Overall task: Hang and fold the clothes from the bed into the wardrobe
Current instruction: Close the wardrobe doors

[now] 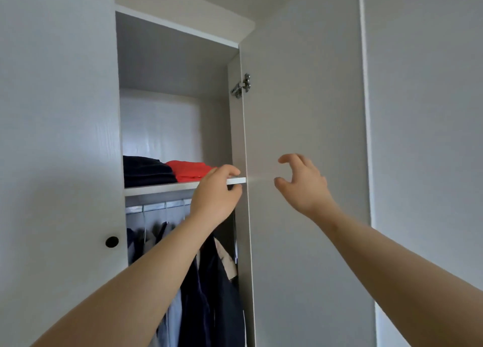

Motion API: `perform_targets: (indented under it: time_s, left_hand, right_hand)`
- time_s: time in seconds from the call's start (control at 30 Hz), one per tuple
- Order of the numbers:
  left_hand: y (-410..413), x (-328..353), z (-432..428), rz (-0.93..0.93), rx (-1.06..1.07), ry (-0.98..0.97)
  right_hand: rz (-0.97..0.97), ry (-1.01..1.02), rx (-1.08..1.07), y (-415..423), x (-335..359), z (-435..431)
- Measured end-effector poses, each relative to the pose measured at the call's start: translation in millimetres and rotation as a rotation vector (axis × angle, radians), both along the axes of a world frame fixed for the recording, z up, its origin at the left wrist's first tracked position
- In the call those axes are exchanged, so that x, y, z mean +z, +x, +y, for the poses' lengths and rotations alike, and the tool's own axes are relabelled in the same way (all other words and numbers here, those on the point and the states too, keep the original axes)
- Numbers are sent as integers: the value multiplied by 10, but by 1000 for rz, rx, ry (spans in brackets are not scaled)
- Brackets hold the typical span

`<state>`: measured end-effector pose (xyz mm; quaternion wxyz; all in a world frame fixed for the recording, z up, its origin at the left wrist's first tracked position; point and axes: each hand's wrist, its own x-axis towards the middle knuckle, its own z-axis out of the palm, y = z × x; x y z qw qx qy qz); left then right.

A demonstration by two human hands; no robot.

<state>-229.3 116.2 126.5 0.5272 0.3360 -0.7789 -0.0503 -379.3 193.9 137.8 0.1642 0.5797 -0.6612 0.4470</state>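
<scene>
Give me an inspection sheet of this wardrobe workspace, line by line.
Surface: white shelf inside the open wardrobe, front edge bare.
Job's things: folded dark garment and folded red garment side by side on the shelf; hanging clothes on the rail below.
Clutter: nothing seen.
Grippers: left hand at the shelf's front edge, fingers curled over it, holding no garment; right hand open and empty in front of the open door.
Cables: nothing seen.
Surroundings: closed door with a round dark knob; metal hinge; pale wall on the right.
</scene>
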Motion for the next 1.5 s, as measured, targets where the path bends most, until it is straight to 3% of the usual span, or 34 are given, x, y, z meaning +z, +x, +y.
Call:
perform_targets:
  time_s: [0.23,0.37,0.47,0.63,0.77,1.07,1.23,1.5]
  left_hand:
    - [-836,-112,375,40,-164,69]
    - [-1146,-177,498,79,-201,100]
    - [-1303,-214,602,109,-211,112]
    - [-1243,-267,722,231,-159,82]
    - [-1040,-311,786,260,-95,93]
    - [-380,-424,948,286,132,85]
    - [36,-465,947,233,242,85]
    - [588,-520,820,198,339,99]
  right_hand:
    - [-235,-162,-211,-974,-55,426]
    - [-525,-46,83,-1228,-138,450]
    - [-667,-86,134,-1328,-124,496]
    - [-636,-206,175,-1340,-108,534]
    - [-776,-226,405,-1196,-125,547]
    - [-675,-4,736,-556,-234,381]
    - [-577,293,668,-176,-447,56]
    - [-294,473,700,404,-643,-179]
